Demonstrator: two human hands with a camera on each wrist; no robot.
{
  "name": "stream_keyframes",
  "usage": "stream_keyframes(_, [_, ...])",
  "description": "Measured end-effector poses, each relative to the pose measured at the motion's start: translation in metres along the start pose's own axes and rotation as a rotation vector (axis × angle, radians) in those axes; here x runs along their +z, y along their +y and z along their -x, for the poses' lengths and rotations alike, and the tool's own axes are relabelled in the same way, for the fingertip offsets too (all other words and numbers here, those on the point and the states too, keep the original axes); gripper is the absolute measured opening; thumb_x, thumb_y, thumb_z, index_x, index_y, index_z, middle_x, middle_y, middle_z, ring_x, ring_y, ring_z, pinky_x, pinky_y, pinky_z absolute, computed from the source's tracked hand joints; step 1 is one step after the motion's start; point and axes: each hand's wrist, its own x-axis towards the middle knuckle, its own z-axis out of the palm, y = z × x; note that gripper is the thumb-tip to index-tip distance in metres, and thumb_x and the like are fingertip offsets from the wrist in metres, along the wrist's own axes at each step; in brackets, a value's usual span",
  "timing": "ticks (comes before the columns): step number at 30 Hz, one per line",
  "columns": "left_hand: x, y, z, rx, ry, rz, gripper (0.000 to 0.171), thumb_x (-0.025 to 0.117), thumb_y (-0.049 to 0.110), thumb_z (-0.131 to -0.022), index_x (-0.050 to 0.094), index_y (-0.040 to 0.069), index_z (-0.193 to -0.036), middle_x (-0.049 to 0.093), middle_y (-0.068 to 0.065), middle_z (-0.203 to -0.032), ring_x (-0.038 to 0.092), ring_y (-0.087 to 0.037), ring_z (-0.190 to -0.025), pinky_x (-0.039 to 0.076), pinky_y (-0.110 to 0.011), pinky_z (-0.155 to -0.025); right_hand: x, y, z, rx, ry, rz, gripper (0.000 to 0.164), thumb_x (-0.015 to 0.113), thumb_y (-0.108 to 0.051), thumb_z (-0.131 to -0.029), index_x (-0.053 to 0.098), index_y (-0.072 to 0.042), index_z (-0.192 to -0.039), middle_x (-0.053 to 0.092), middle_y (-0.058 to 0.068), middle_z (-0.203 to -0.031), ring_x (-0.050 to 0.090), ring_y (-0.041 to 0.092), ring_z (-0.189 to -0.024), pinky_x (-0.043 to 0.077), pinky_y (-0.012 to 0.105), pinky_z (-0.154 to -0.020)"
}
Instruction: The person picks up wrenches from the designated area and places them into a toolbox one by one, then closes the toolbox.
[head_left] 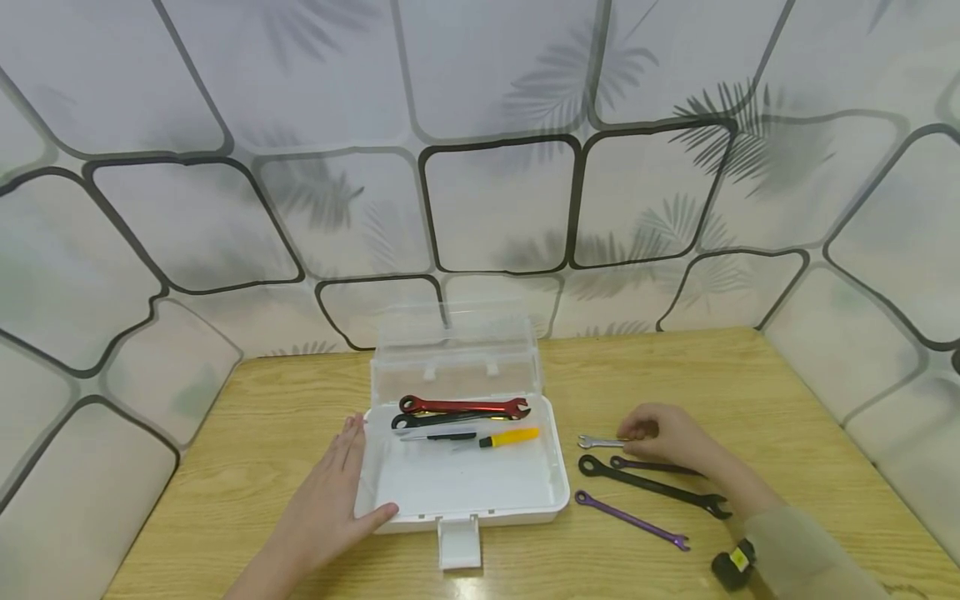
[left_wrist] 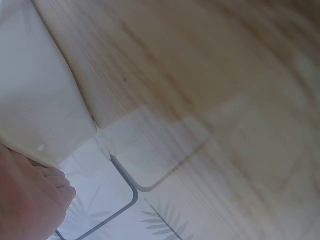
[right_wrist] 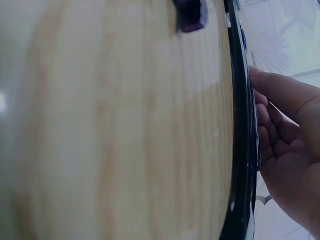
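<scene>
Wood-grain tabletop (head_left: 285, 400): one open white box (head_left: 450, 487); right of it, three wrenches (head_left: 652, 483) lie nearer me than one silver wrench (head_left: 600, 442), which my right hand (head_left: 667, 433) pinches. My left hand (head_left: 326, 496), fingers straight, touches the box's rim.

A small booth-like nook; home or workshop cannot be told. Leaf-printed walls (head_left: 498, 208) close in the wood-grain table (head_left: 660, 367) along its far, left and right edges.

Left hand (head_left: 330, 492) flat, thumb spread; right hand (head_left: 666, 433) curled, fingers bent
</scene>
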Motion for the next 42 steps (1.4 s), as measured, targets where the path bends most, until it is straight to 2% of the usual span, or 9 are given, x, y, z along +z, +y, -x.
stream_keyframes(1, [0.0002,-0.0001,0.0,-0.001,-0.003,0.002,0.114,0.071,0.066,-0.09,0.029,-0.012,-0.161,0.027,-0.026,-0.173,0.032,-0.043,-0.159,0.021,-0.041,-0.135,-0.0001,-0.0002,0.0001,-0.005,-0.001,0.001,0.013,0.086,-0.011,-0.087,0.08,-0.012,-0.098,0.075,-0.003,-0.093,0.061,-0.004,-0.081,0.058,0.021,-0.073])
stream_keyframes(6, [0.0004,-0.0005,-0.001,-0.004,-0.017,-0.009,0.115,0.07,0.067,-0.09,0.029,-0.013,-0.161,0.027,-0.026,-0.173,0.033,-0.043,-0.159,0.037,-0.056,-0.127,0.0001,-0.0012,-0.001,-0.023,-0.01,0.035,0.009,0.085,-0.011,-0.088,0.08,-0.015,-0.093,0.073,-0.005,-0.09,0.059,-0.003,-0.08,0.056,0.021,-0.071])
stream_keyframes(8, [0.0004,-0.0007,-0.0012,-0.004,-0.022,-0.01,0.115,0.07,0.067,-0.09,0.029,-0.014,-0.161,0.027,-0.027,-0.173,0.033,-0.044,-0.159,0.038,-0.058,-0.126,0.0007,-0.0014,-0.0021,-0.025,-0.024,0.042,0.008,0.084,-0.01,-0.088,0.078,-0.013,-0.093,0.071,-0.005,-0.089,0.058,-0.003,-0.079,0.055,0.02,-0.07])
stream_keyframes(14, [-0.0008,-0.0005,-0.0018,-0.015,-0.037,-0.006,0.116,0.069,0.068,-0.09,0.028,-0.014,-0.161,0.026,-0.027,-0.173,0.032,-0.044,-0.159,0.037,-0.058,-0.126,0.0012,-0.0023,-0.0035,-0.032,-0.046,0.049,0.008,0.081,-0.008,-0.086,0.075,-0.008,-0.091,0.066,-0.005,-0.087,0.055,-0.002,-0.077,0.054,0.02,-0.067])
stream_keyframes(21, [-0.0007,-0.0006,-0.0015,-0.021,-0.04,-0.002,0.116,0.068,0.07,-0.091,0.028,-0.014,-0.161,0.027,-0.028,-0.172,0.032,-0.044,-0.16,0.035,-0.055,-0.129,-0.0001,-0.0052,-0.0038,-0.014,-0.038,0.067,0.01,0.081,-0.008,-0.083,0.074,-0.01,-0.089,0.064,-0.007,-0.082,0.053,0.0,-0.073,0.051,0.02,-0.065])
stream_keyframes(33, [0.001,-0.0012,-0.0009,-0.003,-0.02,-0.002,0.115,0.07,0.067,-0.09,0.029,-0.014,-0.16,0.029,-0.029,-0.171,0.033,-0.046,-0.158,0.038,-0.058,-0.126,-0.0048,-0.0083,-0.0031,0.0,-0.098,0.016,0.007,0.081,-0.009,-0.088,0.075,-0.01,-0.091,0.064,-0.005,-0.08,0.054,0.001,-0.072,0.051,0.021,-0.064])
stream_keyframes(42, [0.0007,-0.0009,-0.0016,-0.027,-0.054,0.003,0.115,0.071,0.066,-0.091,0.028,-0.014,-0.161,0.026,-0.028,-0.173,0.031,-0.045,-0.16,0.036,-0.057,-0.128,-0.0073,-0.0098,-0.0033,0.011,-0.06,0.032,0.003,0.08,-0.012,-0.09,0.077,-0.011,-0.092,0.066,-0.007,-0.081,0.055,0.0,-0.073,0.051,0.021,-0.066])
